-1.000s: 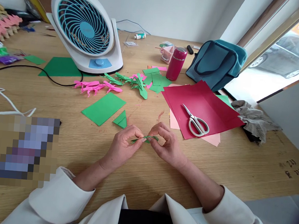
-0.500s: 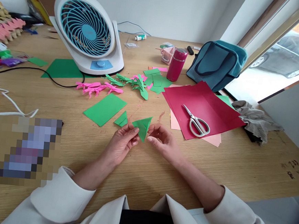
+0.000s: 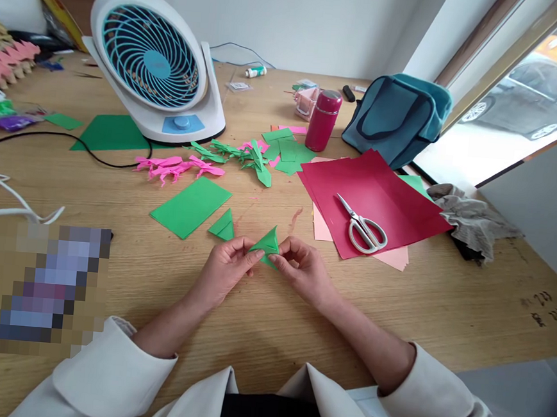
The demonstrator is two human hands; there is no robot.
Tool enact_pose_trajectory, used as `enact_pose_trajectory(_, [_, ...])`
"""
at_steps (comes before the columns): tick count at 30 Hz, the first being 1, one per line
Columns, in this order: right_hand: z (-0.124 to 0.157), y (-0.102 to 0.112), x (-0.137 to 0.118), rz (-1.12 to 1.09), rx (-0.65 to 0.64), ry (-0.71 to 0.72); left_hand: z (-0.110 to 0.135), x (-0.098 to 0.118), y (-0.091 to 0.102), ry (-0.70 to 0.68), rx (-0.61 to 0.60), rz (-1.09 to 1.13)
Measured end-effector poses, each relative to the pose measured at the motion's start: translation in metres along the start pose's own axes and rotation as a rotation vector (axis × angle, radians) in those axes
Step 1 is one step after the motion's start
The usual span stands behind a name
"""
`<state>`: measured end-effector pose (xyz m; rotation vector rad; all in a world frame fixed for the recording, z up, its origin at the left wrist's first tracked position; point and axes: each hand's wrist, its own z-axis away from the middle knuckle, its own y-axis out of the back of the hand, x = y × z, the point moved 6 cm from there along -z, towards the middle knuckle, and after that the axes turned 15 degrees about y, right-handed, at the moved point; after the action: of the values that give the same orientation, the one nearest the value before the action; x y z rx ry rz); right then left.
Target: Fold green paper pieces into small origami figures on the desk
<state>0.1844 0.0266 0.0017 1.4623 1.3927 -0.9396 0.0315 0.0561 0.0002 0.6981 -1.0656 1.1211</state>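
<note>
Both hands met on a folded green paper [image 3: 267, 243], a small pointed piece held just above the wooden surface [image 3: 444, 311], to the left of the scissors [image 3: 364, 228] and a little nearer the person than they were. The left hand [image 3: 228, 270] was closed on the paper's left side, thumb and fingertips pinched together over it. The right hand [image 3: 302, 271] was clamped on its right side in the same way, fingers curled in, and was the hand nearer the scissors. The paper's tip stood up between the two hands, pointing away from the person.

The scissors, white-handled and shut, lay on a stack of dark red sheets [image 3: 386, 191] that spread beyond them on every side. A pale pink sheet [image 3: 393, 259] showed from under that stack, just on the person's side of the scissors. A small green triangle [image 3: 223, 227] lay flat well left of the scissors, just beyond the left hand, and a green rectangle [image 3: 191, 205] lay beside it, farther from the scissors again. Behind and left of the scissors lay folded green figures [image 3: 237, 152] and then pink figures [image 3: 176, 165]. A white and blue fan [image 3: 155, 64] stood far behind them, well apart from the scissors. A magenta flask [image 3: 323, 119] stood upright behind the scissors, a blue bag [image 3: 396, 118] behind and slightly right, and a grey cloth [image 3: 470, 220] lay crumpled to their right.
</note>
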Motion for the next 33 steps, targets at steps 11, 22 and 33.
enact_pose_trajectory(11, [0.0,-0.004,0.002,0.081,-0.1,0.013,-0.007,-0.004,0.005,-0.004,-0.019,-0.144])
enact_pose_trajectory(22, [-0.002,-0.002,-0.002,0.126,-0.111,0.024,-0.008,-0.009,0.006,0.084,-0.027,-0.047])
enact_pose_trajectory(33, [0.001,-0.005,0.009,-0.099,-0.089,-0.027,-0.007,-0.01,0.006,0.003,-0.014,-0.067])
